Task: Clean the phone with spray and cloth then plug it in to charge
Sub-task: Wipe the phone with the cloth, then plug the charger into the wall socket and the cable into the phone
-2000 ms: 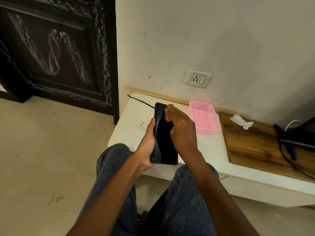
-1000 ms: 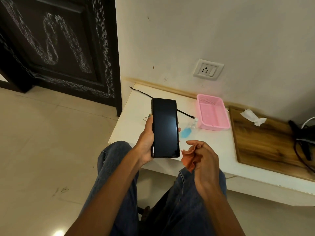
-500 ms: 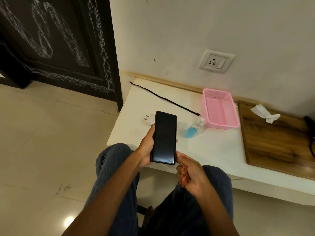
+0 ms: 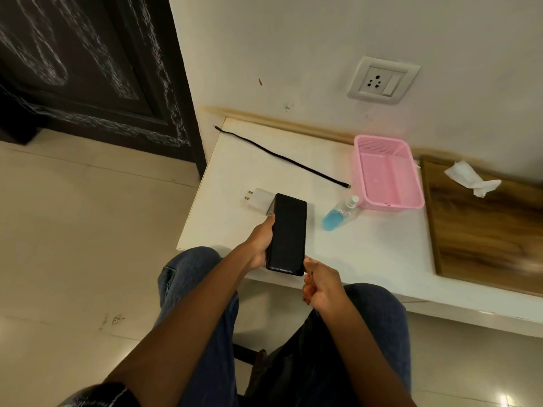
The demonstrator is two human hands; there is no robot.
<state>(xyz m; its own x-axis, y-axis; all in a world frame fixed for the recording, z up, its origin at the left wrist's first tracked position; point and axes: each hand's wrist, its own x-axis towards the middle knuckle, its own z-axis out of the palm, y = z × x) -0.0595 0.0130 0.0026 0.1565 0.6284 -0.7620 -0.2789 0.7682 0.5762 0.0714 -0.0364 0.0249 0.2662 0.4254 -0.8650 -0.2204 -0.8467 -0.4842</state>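
Observation:
My left hand (image 4: 260, 242) grips a black phone (image 4: 288, 235), screen up, over the front edge of the white table (image 4: 367, 248). Just below the phone's lower right corner, my right hand (image 4: 321, 286) is curled around a bunched orange cloth (image 4: 308, 284), mostly hidden in the fist. A small spray bottle (image 4: 338, 214) with blue liquid lies on the table right of the phone. A white charger plug (image 4: 258, 198) lies behind the phone's top. A black cable (image 4: 282, 158) stretches across the table's back left. A wall socket (image 4: 382, 80) is above the table.
A pink plastic basket (image 4: 388, 171) stands against the wall beside the bottle. A wooden board (image 4: 484, 230) with a crumpled white tissue (image 4: 470, 179) fills the table's right side. A dark door (image 4: 88, 69) is to the left. My knees are under the table's front edge.
My right hand with the cloth came off the phone's screen and dropped to its lower right corner. The phone came down toward the table's front edge.

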